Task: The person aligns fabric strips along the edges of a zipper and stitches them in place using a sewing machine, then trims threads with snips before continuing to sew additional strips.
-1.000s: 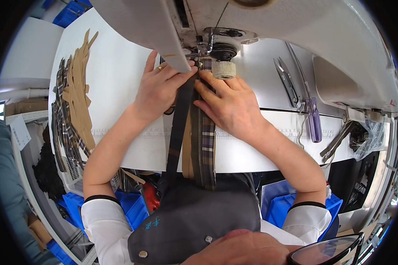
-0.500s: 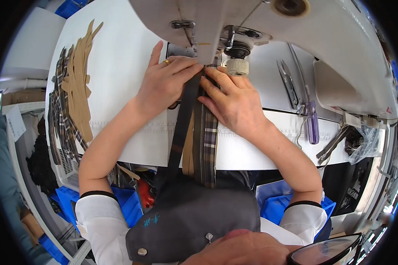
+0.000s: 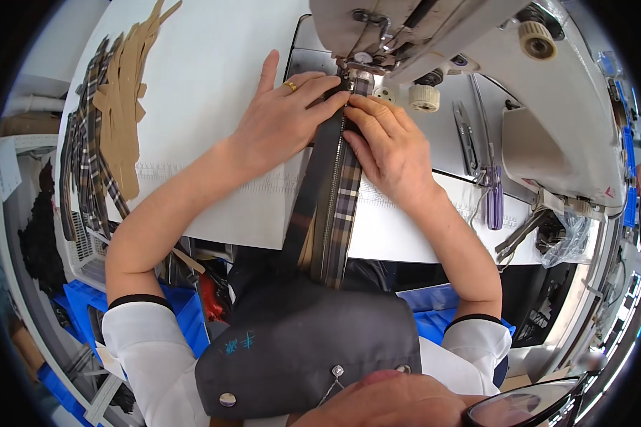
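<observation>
Under the sewing machine's presser foot (image 3: 362, 64) lies a long zipper (image 3: 336, 178) with metal teeth, sandwiched between a black fabric strip (image 3: 312, 192) and a plaid fabric strip (image 3: 347, 196). My left hand (image 3: 285, 114), with a ring, grips the black strip close to the foot; its little finger sticks out to the left. Fingertips of my right hand (image 3: 395, 146) pinch the zipper's edge beside the plaid strip, just across from the left fingertips. The strips run down over the table edge toward my dark apron (image 3: 306, 334). A tan layer shows between them.
Tan strips (image 3: 121, 114) and plaid strips (image 3: 85, 142) lie at the table's left. On the right are thread snips (image 3: 466, 139), a purple-handled screwdriver (image 3: 494, 199) and a plastic bag (image 3: 566, 238). A ruler scale (image 3: 263, 183) crosses the table. Blue bins (image 3: 185, 317) stand below.
The view has shifted, so the machine head sits higher and further right, exposing the presser foot. Both hands keep their hold on the zipper and strips near the foot.
</observation>
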`<state>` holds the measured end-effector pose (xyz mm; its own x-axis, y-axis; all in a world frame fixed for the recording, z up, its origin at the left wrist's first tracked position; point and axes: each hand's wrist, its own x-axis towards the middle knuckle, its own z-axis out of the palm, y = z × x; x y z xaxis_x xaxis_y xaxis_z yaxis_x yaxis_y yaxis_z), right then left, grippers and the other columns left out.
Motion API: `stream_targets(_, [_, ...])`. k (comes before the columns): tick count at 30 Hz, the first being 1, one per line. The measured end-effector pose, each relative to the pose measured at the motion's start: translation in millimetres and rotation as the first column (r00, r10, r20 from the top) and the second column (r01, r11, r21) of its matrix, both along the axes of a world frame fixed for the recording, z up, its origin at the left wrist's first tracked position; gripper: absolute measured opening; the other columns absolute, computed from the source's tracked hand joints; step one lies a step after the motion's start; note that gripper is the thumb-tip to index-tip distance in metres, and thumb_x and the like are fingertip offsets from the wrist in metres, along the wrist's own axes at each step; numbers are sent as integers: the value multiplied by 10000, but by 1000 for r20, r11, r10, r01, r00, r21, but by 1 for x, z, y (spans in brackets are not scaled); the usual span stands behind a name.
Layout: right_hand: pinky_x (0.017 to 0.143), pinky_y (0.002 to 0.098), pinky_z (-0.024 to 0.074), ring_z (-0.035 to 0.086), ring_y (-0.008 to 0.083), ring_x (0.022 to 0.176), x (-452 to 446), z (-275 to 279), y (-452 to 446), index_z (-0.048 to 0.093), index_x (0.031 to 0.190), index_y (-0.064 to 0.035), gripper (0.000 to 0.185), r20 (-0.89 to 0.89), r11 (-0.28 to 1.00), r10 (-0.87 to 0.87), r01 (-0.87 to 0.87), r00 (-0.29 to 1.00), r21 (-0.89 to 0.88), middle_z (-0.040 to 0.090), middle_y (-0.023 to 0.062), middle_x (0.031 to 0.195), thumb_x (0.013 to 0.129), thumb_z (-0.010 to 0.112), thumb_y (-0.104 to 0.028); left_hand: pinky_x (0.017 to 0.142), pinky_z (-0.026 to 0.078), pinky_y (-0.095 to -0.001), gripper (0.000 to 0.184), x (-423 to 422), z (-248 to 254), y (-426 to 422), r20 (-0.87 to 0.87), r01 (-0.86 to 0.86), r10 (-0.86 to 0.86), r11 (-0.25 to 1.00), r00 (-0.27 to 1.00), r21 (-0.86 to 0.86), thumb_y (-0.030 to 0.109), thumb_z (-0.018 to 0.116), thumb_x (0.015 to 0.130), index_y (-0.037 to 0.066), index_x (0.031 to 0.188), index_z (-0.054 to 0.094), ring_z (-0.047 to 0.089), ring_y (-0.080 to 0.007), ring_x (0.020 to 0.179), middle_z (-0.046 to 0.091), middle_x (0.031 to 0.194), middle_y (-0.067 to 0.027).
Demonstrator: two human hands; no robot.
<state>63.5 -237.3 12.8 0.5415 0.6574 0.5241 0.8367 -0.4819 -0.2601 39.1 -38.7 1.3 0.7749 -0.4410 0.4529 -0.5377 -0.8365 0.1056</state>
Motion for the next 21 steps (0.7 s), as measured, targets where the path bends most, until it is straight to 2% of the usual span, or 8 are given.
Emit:
stream_targets(2, [761,342,492,580,248,854,2,-2,0,607,1018,-1,334,-2,1000,-13,13,1000,22,603,98,1079,723,703,-124,1044,100,-617,428,-2,1,-1,-16,-18,18,1000,1000,-7,20,619,721,136,1132,621,503,-169,1137,554,1248,15])
stream_targets(5, [760,345,486,577,254,859,1,-1,0,603,1045,4,361,9,999,-38,39,999,-37,597,104,1120,739,703,-158,1040,93,-624,430,-1,-3,-1,18,-13,13,1000,1000,-8,19,623,716,136,1130,624,472,-166,1169,549,1260,26])
stream_targets(8, [746,340,483,574,249,847,2,-2,0,604,1049,3,362,23,998,-41,42,999,-55,597,103,1126,746,701,-170,1036,96,-630,432,-1,-3,-2,35,-17,17,1000,999,6,28,633,712,136,1131,626,479,-163,1162,551,1261,35])
stream_targets(11, [734,338,481,572,245,833,1,-1,0,606,1051,-1,360,14,997,-43,44,999,-66,598,101,1126,749,700,-172,1026,153,-641,398,-1,-2,-2,75,-14,12,1000,997,26,96,680,708,118,1102,635,475,-167,1173,594,1185,22])
stream_targets(17, [729,337,471,570,238,826,1,-1,-1,613,1050,-13,355,27,995,-58,60,998,-82,604,89,1128,753,699,-189,1041,136,-639,370,0,-2,-2,68,-39,38,999,997,24,92,662,732,142,1098,640,510,-167,1130,611,1163,28])
stream_targets(21, [739,343,462,565,238,826,1,1,0,623,1044,-22,350,75,992,-73,80,995,-95,611,81,1127,756,700,-205,1042,129,-624,442,-1,-1,-2,4,-47,47,999,999,7,33,647,708,155,1133,635,511,-160,1110,590,1205,36])
